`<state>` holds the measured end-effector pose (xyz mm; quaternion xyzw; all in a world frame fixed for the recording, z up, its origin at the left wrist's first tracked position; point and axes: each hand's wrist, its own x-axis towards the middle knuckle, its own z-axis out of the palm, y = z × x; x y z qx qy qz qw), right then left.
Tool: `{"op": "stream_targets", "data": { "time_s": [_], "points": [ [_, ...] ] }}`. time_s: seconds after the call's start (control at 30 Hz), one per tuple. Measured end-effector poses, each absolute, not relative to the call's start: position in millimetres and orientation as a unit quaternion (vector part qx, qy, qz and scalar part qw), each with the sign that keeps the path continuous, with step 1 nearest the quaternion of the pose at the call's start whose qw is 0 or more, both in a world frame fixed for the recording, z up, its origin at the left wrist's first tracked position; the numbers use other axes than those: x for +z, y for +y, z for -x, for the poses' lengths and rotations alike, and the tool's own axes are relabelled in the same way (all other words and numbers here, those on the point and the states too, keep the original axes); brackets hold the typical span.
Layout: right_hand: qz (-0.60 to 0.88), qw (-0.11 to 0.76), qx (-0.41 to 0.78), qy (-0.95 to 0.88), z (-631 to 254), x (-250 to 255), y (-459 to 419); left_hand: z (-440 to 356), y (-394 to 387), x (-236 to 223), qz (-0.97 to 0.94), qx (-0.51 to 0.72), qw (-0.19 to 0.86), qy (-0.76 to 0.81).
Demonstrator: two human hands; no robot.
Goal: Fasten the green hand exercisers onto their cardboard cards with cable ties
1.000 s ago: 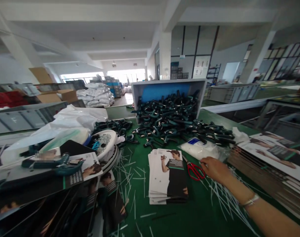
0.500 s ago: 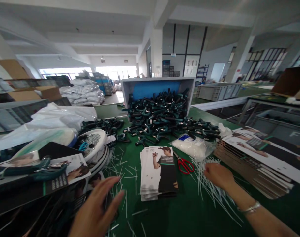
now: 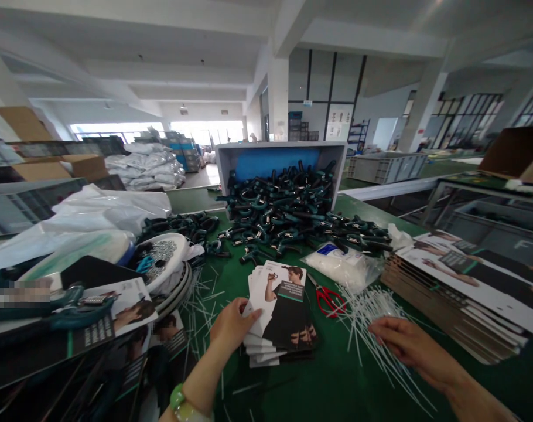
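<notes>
L hand [image 3: 233, 325] clamped on L edge of printed card stack [image 3: 284, 310], which lies on green bench mat [image 3: 337, 387]. R hand [image 3: 409, 346], fingers together, on loose white cable ties [image 3: 363, 328]; can't tell if gripping. Red-handled scissors [image 3: 330, 302] lie between stack and ties, just beside both. Beyond: poly bag [image 3: 341, 266], then pile of teal-black plastic parts [image 3: 288, 214] spilling from tilted grey bin [image 3: 279, 146].

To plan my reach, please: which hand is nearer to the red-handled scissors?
Right. Right hand: close, to the right of the red-handled scissors, at white plastic ties. Left hand: farther, to their left, on the printed card stack.
</notes>
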<state>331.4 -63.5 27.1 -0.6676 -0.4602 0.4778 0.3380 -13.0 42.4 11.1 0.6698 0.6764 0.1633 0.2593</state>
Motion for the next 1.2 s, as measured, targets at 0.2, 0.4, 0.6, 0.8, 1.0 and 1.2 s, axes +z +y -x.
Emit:
{"op": "stream_targets", "data": {
  "time_s": [0.2, 0.4, 0.6, 0.8, 1.0, 1.2],
  "points": [
    [0.571, 0.408, 0.546, -0.457, -278, 38, -58, 22, 28, 18, -0.593, 0.243, 0.365, 0.675],
    [0.488, 0.511, 0.537, -0.461, -205, 34, -19, 18, -21, 22, -0.412, 0.335, 0.703, 0.473],
    [0.492, 0.540, 0.513, -0.451, -163, 6, -2, 3, -26, 23, -0.335, 0.355, 0.713, 0.504],
    [0.516, 0.562, 0.437, -0.477, -172, 7, -10, -11, -20, 20, -0.395, 0.396, 0.695, 0.451],
    [0.521, 0.555, 0.359, -0.541, -172, 16, -18, -14, -26, 12, -0.386, 0.442, 0.673, 0.449],
    [0.491, 0.557, 0.350, -0.571, -166, 22, -23, -12, -23, 5, -0.380, 0.448, 0.678, 0.441]
  ]
}}
